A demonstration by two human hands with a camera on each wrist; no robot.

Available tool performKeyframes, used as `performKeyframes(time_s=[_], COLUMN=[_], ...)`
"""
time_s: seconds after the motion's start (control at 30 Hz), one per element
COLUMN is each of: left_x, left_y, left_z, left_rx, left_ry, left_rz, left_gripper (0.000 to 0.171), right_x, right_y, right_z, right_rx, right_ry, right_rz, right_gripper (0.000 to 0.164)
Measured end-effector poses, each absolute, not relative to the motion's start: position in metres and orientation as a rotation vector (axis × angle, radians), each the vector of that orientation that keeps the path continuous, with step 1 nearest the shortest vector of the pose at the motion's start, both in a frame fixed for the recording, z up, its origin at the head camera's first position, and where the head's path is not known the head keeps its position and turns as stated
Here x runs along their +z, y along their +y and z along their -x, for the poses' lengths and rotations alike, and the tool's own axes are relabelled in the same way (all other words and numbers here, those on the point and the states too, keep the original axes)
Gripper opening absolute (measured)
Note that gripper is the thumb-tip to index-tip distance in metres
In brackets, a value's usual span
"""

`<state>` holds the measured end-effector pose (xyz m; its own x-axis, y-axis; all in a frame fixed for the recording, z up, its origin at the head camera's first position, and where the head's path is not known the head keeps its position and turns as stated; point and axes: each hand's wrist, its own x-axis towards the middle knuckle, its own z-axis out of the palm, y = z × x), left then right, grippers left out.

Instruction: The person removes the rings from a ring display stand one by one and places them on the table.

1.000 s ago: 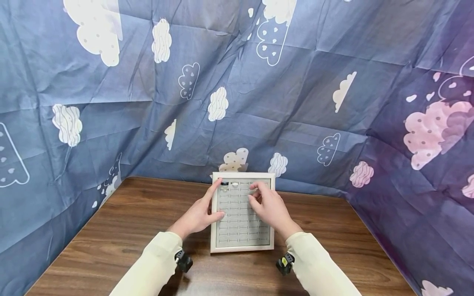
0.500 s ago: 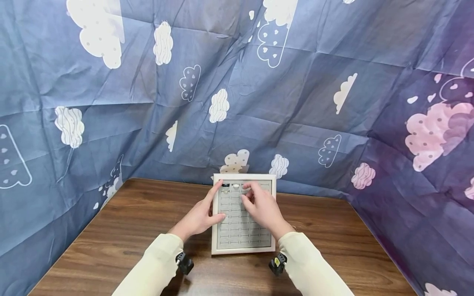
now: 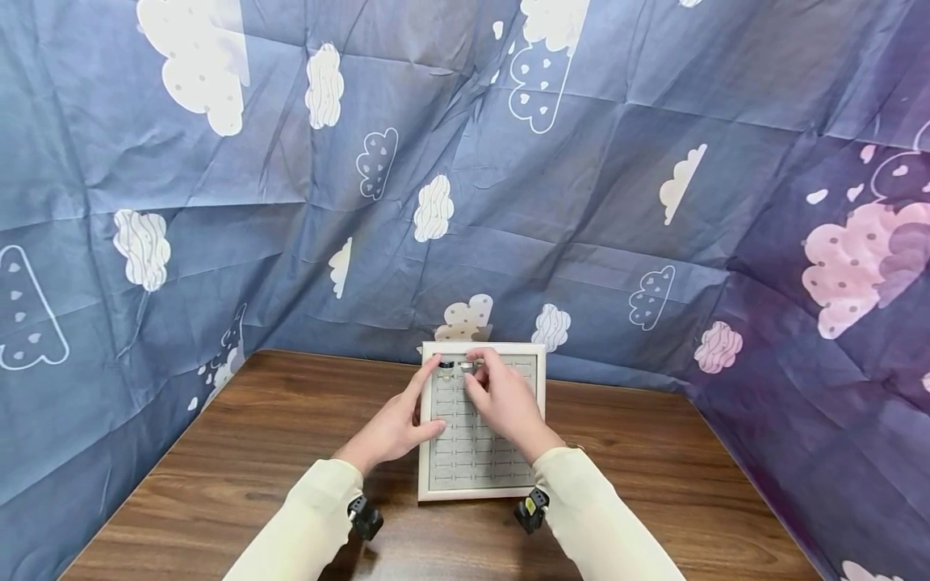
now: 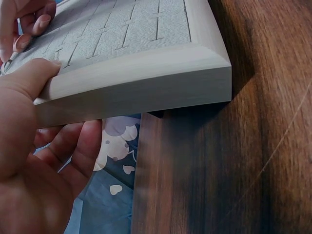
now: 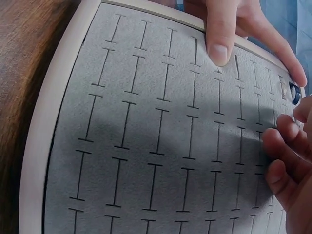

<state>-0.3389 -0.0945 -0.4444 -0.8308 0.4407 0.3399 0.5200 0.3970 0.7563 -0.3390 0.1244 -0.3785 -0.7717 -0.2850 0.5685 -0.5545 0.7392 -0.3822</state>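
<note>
While the left hand [image 3: 395, 420] grips the nine-o'clock edge of the tray [image 3: 475, 493], thumb on top, fingers beneath, the half-curled right hand [image 3: 504, 399] reaches a pale ring [image 3: 467, 366] near twelve; whether it pinches it, I cannot tell. Gray, slotted and pale-framed, the tray sits straight ahead at the wooden table's [image 3: 291, 420] twelve-o'clock side.

From the head I look forward and down on bench [image 3: 291, 428] and cloth [image 3: 581, 194]; up close, my left wrist view meets the tray [image 4: 146, 93] side-on, my right looks down across it. All three share it.
</note>
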Motion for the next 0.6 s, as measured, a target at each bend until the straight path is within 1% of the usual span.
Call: performKeyframes(time_s=[0.23, 0.43, 0.6], left_x=[-0.444, -0.447, -0.448], left_y=[-0.095, -0.096, -0.096], left_z=[0.339, 0.340, 0.341], left_rx=[-1.416, -1.423, -1.438], left_ry=[-2.553, -2.544, -2.530], left_rz=[0.888, 0.904, 0.915], left_gripper=[0.105, 0.104, 0.105], right_x=[-0.372, -0.368, -0.366], right_y=[0.122, 0.119, 0.118], right_z=[0.338, 0.339, 0.341], right_rx=[0.742, 0.742, 0.724], right_ry=[-2.496, -2.541, -2.551], right_rz=[-0.619, -0.578, -0.573], right_gripper=[0.018, 0.009, 0.007])
